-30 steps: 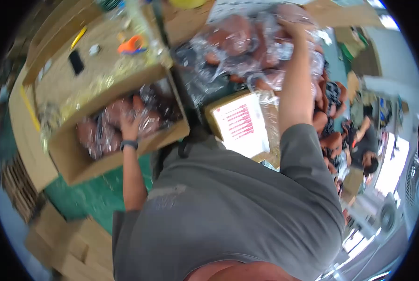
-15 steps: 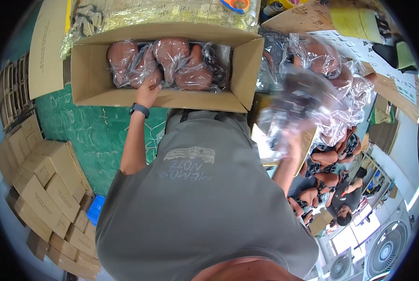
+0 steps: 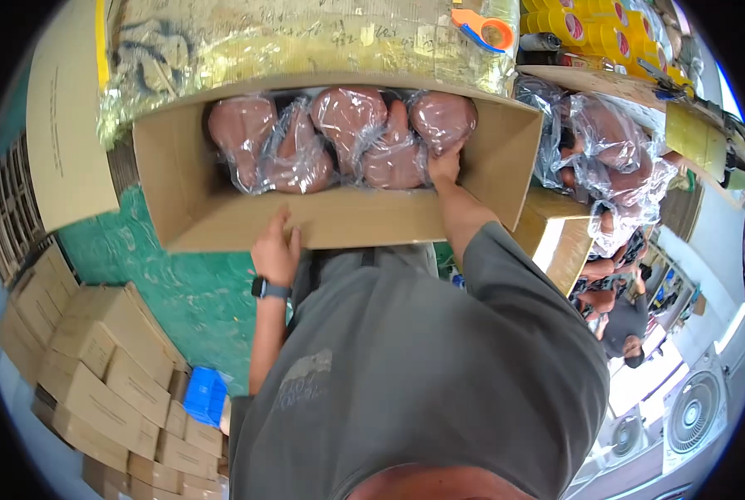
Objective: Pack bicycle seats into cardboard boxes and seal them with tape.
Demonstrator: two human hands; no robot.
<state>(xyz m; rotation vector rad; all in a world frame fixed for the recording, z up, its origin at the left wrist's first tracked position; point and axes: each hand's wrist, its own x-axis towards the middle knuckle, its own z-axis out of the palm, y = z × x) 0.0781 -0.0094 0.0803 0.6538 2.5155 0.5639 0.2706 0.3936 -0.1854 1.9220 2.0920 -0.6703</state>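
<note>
I judge placing right bag in box | right hand: grip unclear | left hand: spread, empty | next likely: settle bag

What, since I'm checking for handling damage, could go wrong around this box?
The right hand touches the rightmost wrapped brown piece in the box, so fingers might snag its thin clear wrap. The pieces lie close together, so pushing one could crease its neighbour's wrap. The heap of wrapped pieces right of the box looks loosely piled and might slide.
</note>
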